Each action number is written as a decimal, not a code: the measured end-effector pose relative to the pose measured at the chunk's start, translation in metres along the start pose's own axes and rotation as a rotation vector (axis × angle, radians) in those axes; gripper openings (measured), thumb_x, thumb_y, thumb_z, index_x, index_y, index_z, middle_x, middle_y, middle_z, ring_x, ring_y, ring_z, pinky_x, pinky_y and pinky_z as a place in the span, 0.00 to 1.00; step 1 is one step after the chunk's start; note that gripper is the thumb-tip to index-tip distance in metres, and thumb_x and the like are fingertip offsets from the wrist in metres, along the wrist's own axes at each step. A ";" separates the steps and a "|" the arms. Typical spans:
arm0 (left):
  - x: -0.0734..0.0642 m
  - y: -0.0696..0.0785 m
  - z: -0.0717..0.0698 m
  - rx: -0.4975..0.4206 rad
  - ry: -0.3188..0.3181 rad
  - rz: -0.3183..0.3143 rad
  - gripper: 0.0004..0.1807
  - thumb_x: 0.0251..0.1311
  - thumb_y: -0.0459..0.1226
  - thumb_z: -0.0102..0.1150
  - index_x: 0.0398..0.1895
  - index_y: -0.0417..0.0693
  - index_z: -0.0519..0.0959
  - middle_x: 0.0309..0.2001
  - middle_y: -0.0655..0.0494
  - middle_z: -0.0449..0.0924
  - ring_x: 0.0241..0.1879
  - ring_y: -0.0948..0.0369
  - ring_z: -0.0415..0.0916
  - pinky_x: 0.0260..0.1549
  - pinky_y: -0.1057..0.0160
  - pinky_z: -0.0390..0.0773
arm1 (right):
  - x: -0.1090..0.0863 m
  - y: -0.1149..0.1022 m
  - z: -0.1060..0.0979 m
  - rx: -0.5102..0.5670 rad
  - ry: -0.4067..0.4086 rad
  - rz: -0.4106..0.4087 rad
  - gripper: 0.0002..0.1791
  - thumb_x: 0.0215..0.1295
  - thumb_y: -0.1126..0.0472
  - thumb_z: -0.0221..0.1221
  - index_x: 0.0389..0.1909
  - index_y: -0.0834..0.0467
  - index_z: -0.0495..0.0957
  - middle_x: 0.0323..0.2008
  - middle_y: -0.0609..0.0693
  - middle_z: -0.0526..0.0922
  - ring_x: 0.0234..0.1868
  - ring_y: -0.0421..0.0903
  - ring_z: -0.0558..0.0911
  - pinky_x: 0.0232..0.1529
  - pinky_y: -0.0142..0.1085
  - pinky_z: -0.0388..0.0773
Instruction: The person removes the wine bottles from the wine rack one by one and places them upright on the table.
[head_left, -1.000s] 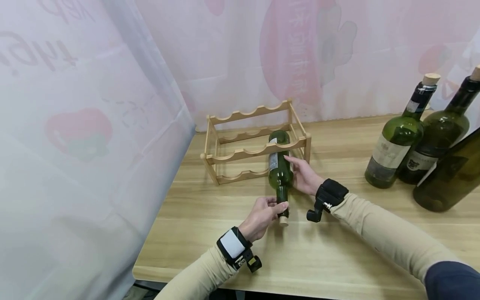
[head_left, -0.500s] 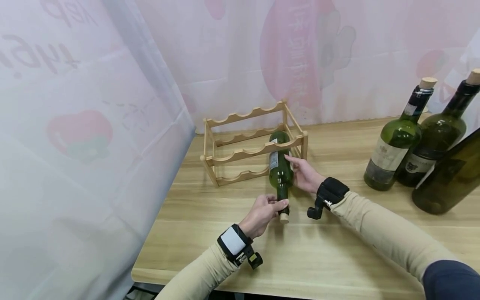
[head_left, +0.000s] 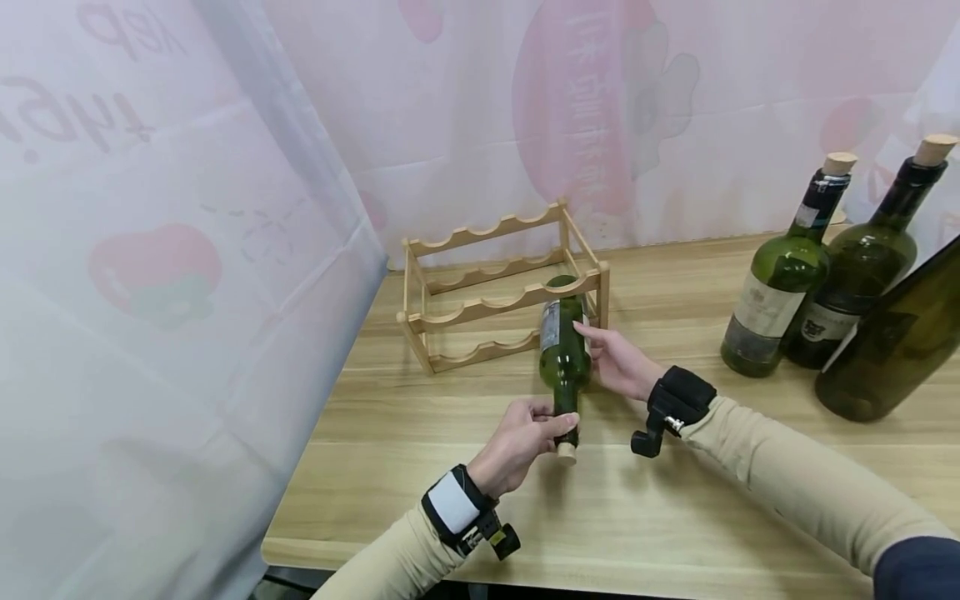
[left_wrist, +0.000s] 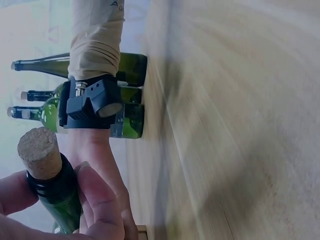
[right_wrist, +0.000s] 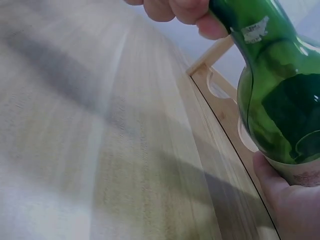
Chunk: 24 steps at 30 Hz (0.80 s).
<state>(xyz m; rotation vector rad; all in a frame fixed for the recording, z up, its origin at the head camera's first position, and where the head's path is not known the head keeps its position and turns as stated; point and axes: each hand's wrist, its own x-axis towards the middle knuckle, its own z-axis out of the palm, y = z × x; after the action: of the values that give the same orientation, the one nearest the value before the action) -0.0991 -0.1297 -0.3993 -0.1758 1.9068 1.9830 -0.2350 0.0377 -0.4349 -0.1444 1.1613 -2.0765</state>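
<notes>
A green wine bottle (head_left: 564,358) lies in the right end of a small wooden wine rack (head_left: 480,310), its corked neck pointing toward me. Its base end passes beneath the rack's upper front rail. My left hand (head_left: 525,442) pinches the neck between thumb and fingers, just behind the cork (left_wrist: 39,152). With thumb on top, my right hand (head_left: 618,362) holds the bottle's body from the right side, near the label. The right wrist view shows the bottle's shoulder raised over the tabletop, with the right thumb (right_wrist: 267,177) against the body.
Several more corked wine bottles stand at the right of the wooden table (head_left: 675,500), among them a light-labelled one (head_left: 776,292) and a dark-labelled one (head_left: 847,283). A printed curtain (head_left: 450,108) hangs behind and along the left side.
The bottle has come slightly toward me out of the rack, with both hands keeping hold of it. The head view has shifted a little.
</notes>
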 end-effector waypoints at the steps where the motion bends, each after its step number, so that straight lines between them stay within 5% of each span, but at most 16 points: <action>1: -0.002 0.001 0.001 -0.001 0.001 -0.002 0.16 0.62 0.33 0.60 0.48 0.27 0.76 0.31 0.53 0.78 0.26 0.66 0.78 0.27 0.71 0.77 | -0.002 0.000 0.001 -0.003 0.002 0.003 0.18 0.77 0.50 0.43 0.60 0.54 0.60 0.45 0.48 0.81 0.45 0.43 0.81 0.50 0.35 0.78; 24: -0.036 0.020 0.007 -0.007 -0.011 -0.021 0.16 0.59 0.35 0.63 0.43 0.29 0.76 0.33 0.54 0.77 0.29 0.65 0.76 0.29 0.70 0.75 | -0.029 0.001 0.008 -0.110 -0.013 0.013 0.21 0.76 0.48 0.43 0.61 0.56 0.60 0.45 0.48 0.80 0.44 0.43 0.81 0.51 0.36 0.77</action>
<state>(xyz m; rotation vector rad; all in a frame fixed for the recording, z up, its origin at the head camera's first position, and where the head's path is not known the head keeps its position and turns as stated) -0.0722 -0.1292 -0.3676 -0.1857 1.8838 1.9740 -0.2099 0.0506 -0.4239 -0.2026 1.2655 -1.9982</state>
